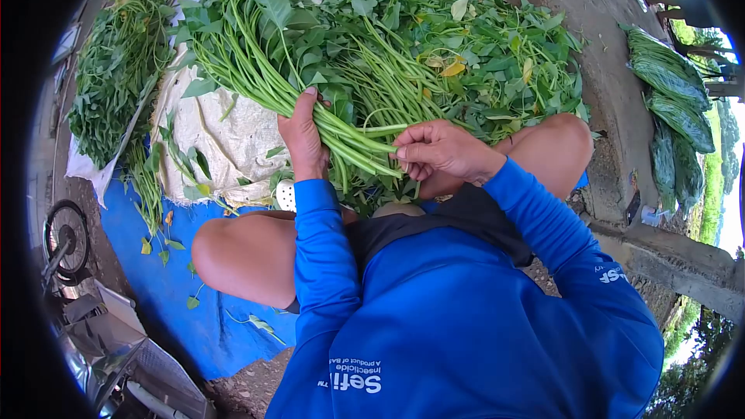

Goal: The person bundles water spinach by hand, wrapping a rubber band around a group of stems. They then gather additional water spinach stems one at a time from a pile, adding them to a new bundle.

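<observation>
A bundle of long green stems (260, 74) with leafy tops is held over my lap, its leaves toward the upper left. My left hand (304, 133) is wrapped round the bundle near its lower part. At the cut ends, my right hand (446, 151) pinches the tip of a stem between thumb and fingers. Under and behind the bundle lies a heap of leafy greens (497, 54) with a few yellow leaves.
A pale woven sack (225, 143) lies left of the bundle on a blue tarp (233, 334). Another leafy pile (112, 70) is at the far left. A motorbike wheel (68, 240) stands lower left. Wrapped green bundles (667, 81) lie at right, near a concrete edge (667, 260).
</observation>
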Demonstrator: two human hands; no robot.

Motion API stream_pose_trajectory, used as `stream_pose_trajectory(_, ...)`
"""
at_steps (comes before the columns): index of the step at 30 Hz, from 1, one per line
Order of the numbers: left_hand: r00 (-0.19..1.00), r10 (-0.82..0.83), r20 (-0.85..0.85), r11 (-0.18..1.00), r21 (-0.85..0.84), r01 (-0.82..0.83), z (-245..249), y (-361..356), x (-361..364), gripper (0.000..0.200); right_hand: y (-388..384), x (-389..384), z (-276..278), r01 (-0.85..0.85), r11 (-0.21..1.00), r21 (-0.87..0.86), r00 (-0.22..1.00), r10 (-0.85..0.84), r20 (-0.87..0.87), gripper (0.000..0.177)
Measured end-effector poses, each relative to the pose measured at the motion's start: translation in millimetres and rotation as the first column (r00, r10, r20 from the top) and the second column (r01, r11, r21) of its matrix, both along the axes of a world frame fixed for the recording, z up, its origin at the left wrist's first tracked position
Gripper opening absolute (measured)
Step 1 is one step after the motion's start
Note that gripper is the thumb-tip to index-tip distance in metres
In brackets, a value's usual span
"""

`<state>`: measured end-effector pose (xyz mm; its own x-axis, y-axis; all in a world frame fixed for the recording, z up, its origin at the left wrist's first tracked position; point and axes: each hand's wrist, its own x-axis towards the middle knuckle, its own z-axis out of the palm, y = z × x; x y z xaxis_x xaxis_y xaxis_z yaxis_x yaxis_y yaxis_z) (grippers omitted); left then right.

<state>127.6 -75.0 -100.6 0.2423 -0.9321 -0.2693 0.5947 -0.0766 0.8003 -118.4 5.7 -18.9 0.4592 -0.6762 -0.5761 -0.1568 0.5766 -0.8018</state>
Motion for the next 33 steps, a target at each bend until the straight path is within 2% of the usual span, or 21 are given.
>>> stream_pose_trajectory(1, 1.0, 0.015, -0.006, 1.0, -0.008, -0.015, 2.1, 1.0, -1.8, 0.022, 3.3, 1.1, -4.2, 0.061, 0.998, 0.027, 0.998, -0.061, 0.008, 0.027)
stream_pose_trajectory(2, 0.999, 0.03, -0.015, 0.999, -0.019, -0.031, 4.3, 2.2, -4.6, 0.023, 4.0, 4.7, -8.6, -0.014, 0.991, -0.131, 0.992, -0.003, -0.128, 0.027)
stream_pose_trajectory(4, 0.998, 0.057, -0.005, 0.998, -0.028, -0.057, 5.4, 2.1, -8.4, 0.025, 5.5, 18.3, -11.9, -0.215, 0.896, -0.387, 0.91, 0.041, -0.412, 0.03)
stream_pose_trajectory(7, 0.997, 0.06, 0.048, 0.998, -0.028, -0.058, 11.2, 10.0, -15.2, 0.025, 10.7, 36.9, -1.0, -0.428, 0.818, -0.384, 0.804, 0.151, -0.575, 0.033)
stream_pose_trajectory(8, 0.995, 0.053, 0.08, 0.999, 0.001, -0.053, 14.0, 13.4, -18.2, 0.025, 6.8, 38.4, 3.9, -0.578, 0.748, -0.326, 0.708, 0.261, -0.657, 0.033)
stream_pose_trajectory(11, 0.992, 0.024, 0.125, 1.0, 0.0, -0.024, 19.9, 12.7, -13.6, 0.023, 22.5, 29.6, -34.8, -0.767, 0.591, -0.249, 0.572, 0.455, -0.683, 0.032)
stream_pose_trajectory(12, 0.993, 0.03, 0.115, 1.0, -0.011, -0.029, 18.0, 8.3, -8.2, 0.021, 26.6, 30.8, -13.6, -0.78, 0.621, -0.075, 0.493, 0.538, -0.684, 0.026)
stream_pose_trajectory(15, 0.994, -0.014, 0.105, 1.0, -0.014, 0.016, 20.5, 5.1, 8.3, 0.018, 35.5, 6.8, 2.9, -0.808, 0.559, -0.187, 0.567, 0.651, -0.504, 0.023)
stream_pose_trajectory(17, 0.995, -0.004, 0.101, 1.0, -0.003, 0.004, 22.3, 8.5, 12.5, 0.016, 32.3, -17.0, 21.5, -0.736, 0.592, -0.329, 0.673, 0.586, -0.451, 0.023)
stream_pose_trajectory(19, 0.995, -0.016, 0.094, 1.0, 0.003, 0.016, 24.1, 10.8, 14.4, 0.016, 15.8, -21.9, 72.0, -0.516, 0.783, -0.349, 0.856, 0.449, -0.257, 0.021)
stream_pose_trajectory(22, 0.989, -0.108, 0.098, 0.994, 0.015, 0.107, 24.9, 11.0, 11.6, 0.018, -7.3, 3.4, 117.1, -0.223, 0.869, -0.442, 0.914, 0.03, -0.404, 0.025)
stream_pose_trajectory(25, 0.985, -0.157, 0.075, 0.988, 0.014, 0.156, 28.3, 14.5, 3.3, 0.021, -39.3, 13.6, 39.0, -0.455, 0.503, -0.734, 0.804, -0.122, -0.582, 0.029)
stream_pose_trajectory(28, 0.992, -0.118, 0.033, 0.993, 0.005, 0.118, 25.7, 14.2, 0.2, 0.02, -41.3, 16.3, 26.2, -0.509, 0.63, -0.586, 0.791, 0.074, -0.607, 0.032)
stream_pose_trajectory(31, 0.999, -0.013, 0.033, 1.0, 0.001, 0.013, 17.4, 8.0, 9.9, 0.02, -23.1, 0.9, 22.5, -0.551, 0.579, -0.601, 0.741, 0.009, -0.672, 0.026)
stream_pose_trajectory(32, 0.999, 0.025, 0.023, 1.0, 0.018, -0.025, 16.1, 5.8, 12.6, 0.019, -18.3, -11.3, 17.6, -0.524, 0.588, -0.616, 0.744, -0.035, -0.667, 0.024)
stream_pose_trajectory(33, 0.997, 0.074, -0.012, 0.997, 0.023, -0.074, 10.9, 1.8, 17.3, 0.018, -18.5, -26.5, 23.7, -0.53, 0.623, -0.576, 0.698, -0.065, -0.713, 0.024)
